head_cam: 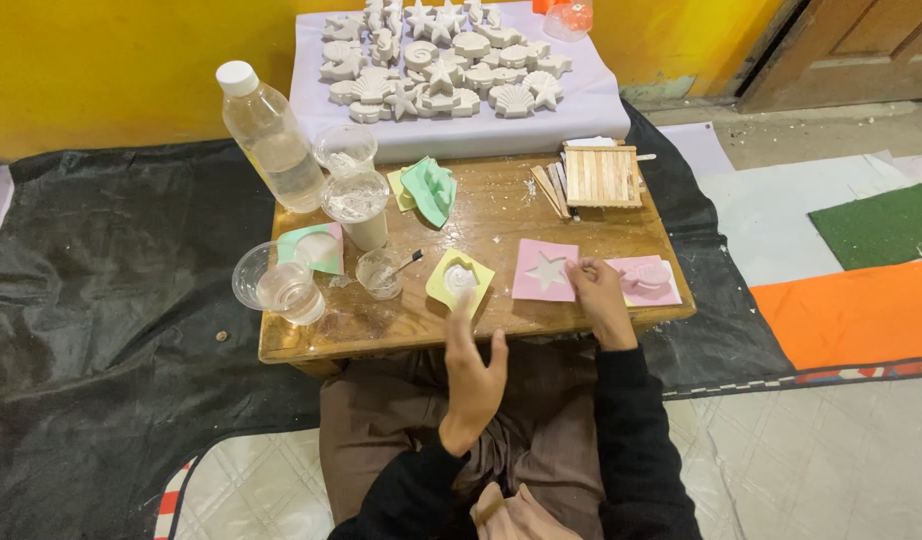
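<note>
Pink star-shaped mould [545,270] is touched at its right edge by the right hand [598,300], whose grip is loosely curled and clamped on nothing. A yellow mould [460,278] lies just left of it on the wooden counter [381,330]. The left hand [473,375] is raised at the near edge, fingers apart, holding nothing.

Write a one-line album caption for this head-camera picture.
Seated at a low wooden table, right hand touches a pink star mould; left hand hovers near a yellow mould.
</note>
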